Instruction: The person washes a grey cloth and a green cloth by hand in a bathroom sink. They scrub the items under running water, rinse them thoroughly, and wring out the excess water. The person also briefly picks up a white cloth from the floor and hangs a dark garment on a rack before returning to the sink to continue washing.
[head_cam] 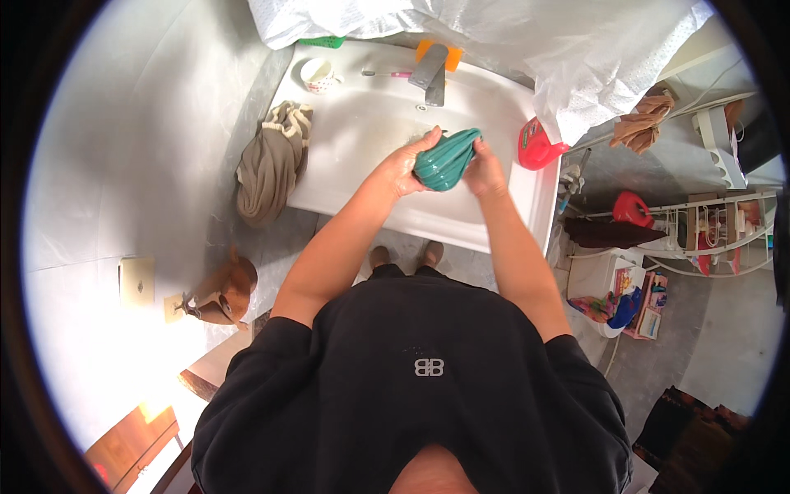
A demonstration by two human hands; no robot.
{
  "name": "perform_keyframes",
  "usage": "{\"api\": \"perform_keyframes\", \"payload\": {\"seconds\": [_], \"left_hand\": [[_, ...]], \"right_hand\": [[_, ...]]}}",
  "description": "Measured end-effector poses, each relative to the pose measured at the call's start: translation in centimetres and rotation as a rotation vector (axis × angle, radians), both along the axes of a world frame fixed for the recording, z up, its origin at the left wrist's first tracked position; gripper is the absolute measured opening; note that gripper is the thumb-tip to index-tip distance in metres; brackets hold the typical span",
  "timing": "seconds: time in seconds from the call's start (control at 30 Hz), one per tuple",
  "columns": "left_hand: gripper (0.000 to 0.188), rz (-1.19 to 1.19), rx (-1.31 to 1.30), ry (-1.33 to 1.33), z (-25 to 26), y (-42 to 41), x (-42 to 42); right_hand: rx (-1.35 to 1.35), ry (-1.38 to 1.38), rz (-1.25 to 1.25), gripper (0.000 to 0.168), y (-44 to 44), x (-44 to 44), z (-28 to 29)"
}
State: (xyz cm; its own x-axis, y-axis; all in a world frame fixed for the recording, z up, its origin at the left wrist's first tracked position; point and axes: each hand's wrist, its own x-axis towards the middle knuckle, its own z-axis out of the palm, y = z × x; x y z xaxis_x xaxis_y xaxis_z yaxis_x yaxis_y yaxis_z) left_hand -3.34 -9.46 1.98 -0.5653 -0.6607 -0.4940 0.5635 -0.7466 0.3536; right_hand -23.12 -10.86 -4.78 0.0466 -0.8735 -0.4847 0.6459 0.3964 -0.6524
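A wet green cloth (pixel 447 162), bunched and twisted into folds, is held between my two hands over the white sink (pixel 345 179). My left hand (pixel 410 162) grips its left side, thumb up along the cloth's edge. On the other side, my right hand (pixel 486 170) has hold of the cloth near its upper right end; some of those fingers are hidden behind it. Just beyond the cloth are the drain fitting (pixel 422 108) and a grey flat-spouted faucet (pixel 432 71).
A grey-brown knit garment (pixel 265 176) hangs over the sink's left rim. At the back left stand a patterned mug (pixel 318 75) and a toothbrush (pixel 386 74). A red detergent bottle (pixel 538 148) sits on the right rim. White sheeting (pixel 481 31) hangs above the back edge.
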Motion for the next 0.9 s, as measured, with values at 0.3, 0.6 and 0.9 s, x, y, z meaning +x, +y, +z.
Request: {"api": "perform_keyframes", "payload": {"seconds": [0.3, 0.6, 0.9], "left_hand": [[0.071, -0.236, -0.333, -0.334, -0.9, 0.6, -0.1], [0.089, -0.645, -1.406, -1.703, 1.9, -0.5, -2.8], [0.042, -0.229, -0.27, -0.266, 2.8, -3.6, 2.2]], "right_hand": [[-0.085, -0.093, 0.055, 0.036, -3.1, 2.4, 2.9], [0.282, 0.224, -0.15, 0.011, -5.3, 3.2, 0.8], [-0.529, 0.591, 0.491, 0.096, -0.1, 0.6, 12.2]]}}
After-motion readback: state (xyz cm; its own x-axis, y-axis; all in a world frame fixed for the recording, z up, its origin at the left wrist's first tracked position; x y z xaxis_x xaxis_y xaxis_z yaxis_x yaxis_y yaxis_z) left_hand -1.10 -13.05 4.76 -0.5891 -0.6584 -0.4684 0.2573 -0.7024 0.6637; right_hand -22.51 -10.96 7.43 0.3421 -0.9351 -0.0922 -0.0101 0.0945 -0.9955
